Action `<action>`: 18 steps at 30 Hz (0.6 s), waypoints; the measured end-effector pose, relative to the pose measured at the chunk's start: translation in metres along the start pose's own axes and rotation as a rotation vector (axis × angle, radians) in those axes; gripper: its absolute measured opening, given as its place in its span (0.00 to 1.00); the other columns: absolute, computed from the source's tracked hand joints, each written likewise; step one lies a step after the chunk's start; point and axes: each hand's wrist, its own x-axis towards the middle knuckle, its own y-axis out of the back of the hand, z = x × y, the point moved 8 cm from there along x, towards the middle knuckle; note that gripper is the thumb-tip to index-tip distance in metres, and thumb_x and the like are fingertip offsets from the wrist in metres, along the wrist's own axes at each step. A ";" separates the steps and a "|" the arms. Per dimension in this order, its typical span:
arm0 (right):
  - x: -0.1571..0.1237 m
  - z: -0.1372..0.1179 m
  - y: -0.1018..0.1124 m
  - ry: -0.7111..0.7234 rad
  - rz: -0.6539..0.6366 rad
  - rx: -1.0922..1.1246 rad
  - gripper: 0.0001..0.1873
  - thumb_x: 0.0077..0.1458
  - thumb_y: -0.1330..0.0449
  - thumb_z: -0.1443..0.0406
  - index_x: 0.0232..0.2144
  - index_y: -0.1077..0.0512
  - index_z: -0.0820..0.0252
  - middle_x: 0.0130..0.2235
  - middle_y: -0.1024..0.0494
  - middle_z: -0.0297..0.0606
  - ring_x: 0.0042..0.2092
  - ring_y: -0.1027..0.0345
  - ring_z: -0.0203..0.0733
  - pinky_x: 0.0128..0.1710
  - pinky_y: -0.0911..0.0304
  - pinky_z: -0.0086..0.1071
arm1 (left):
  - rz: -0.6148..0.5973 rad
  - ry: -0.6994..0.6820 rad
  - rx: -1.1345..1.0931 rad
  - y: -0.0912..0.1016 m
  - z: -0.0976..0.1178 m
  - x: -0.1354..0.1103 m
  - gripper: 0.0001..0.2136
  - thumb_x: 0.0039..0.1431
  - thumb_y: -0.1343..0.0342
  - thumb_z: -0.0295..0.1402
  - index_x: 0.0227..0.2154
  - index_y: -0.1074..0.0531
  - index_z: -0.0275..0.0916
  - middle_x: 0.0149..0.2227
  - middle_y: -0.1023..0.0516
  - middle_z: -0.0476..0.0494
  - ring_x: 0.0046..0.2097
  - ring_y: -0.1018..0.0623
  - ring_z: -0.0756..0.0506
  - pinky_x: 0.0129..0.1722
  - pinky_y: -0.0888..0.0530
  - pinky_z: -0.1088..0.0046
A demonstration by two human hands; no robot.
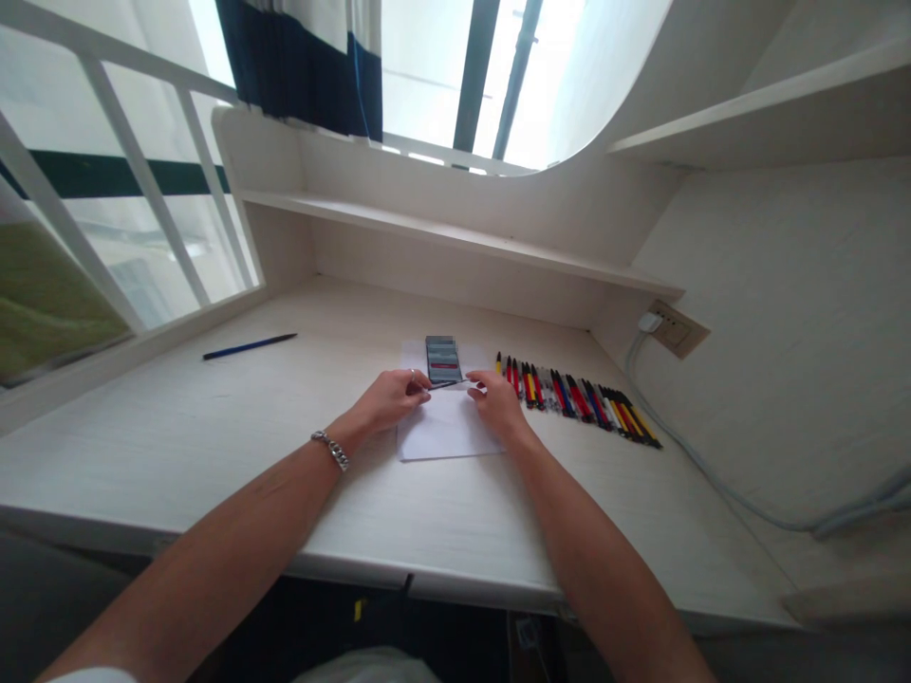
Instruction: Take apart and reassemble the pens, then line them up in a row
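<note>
A thin dark pen-like stick [447, 384] lies level between my two hands, too small to make out fully. My left hand [396, 395] pinches its left end; there is a ring on one finger and a chain bracelet [331, 450] at the wrist. The right end is between the fingertips of my right hand [493, 398]. Below them is white paper [445, 432], flat on the desk. Just beyond my fingers lies a phone [442, 359] with its screen lit. A row of pens [569, 394] in several colours stretches away to the right of my right hand.
On the white desk [177, 446], a single blue pen [249, 346] lies far left. A low shelf [455, 240] runs along the back. At the right wall, a socket [676, 328] holds a plug, its white cable [701, 462] trailing along the desk's edge.
</note>
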 end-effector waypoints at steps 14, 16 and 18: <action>0.002 0.002 -0.022 -0.046 -0.128 -0.194 0.16 0.57 0.43 0.74 0.46 0.22 0.60 0.43 0.20 0.45 0.46 0.30 0.45 0.49 0.39 0.34 | 0.006 -0.019 0.024 0.002 0.000 0.000 0.10 0.56 0.42 0.34 0.38 0.21 0.39 0.35 0.17 0.44 0.36 0.21 0.45 0.37 0.28 0.71; 0.003 0.005 -0.018 -0.041 -0.142 -0.193 0.16 0.58 0.44 0.74 0.45 0.21 0.61 0.43 0.20 0.46 0.46 0.29 0.46 0.50 0.38 0.35 | 0.013 -0.018 0.036 0.003 -0.001 0.001 0.10 0.56 0.42 0.34 0.38 0.21 0.39 0.35 0.17 0.44 0.36 0.21 0.45 0.37 0.28 0.71; 0.005 0.011 -0.008 -0.042 -0.113 -0.155 0.15 0.58 0.45 0.74 0.43 0.21 0.61 0.43 0.20 0.46 0.46 0.29 0.46 0.50 0.38 0.36 | 0.021 -0.006 0.044 0.005 -0.003 0.001 0.10 0.56 0.42 0.34 0.39 0.21 0.39 0.35 0.17 0.44 0.36 0.21 0.46 0.38 0.28 0.71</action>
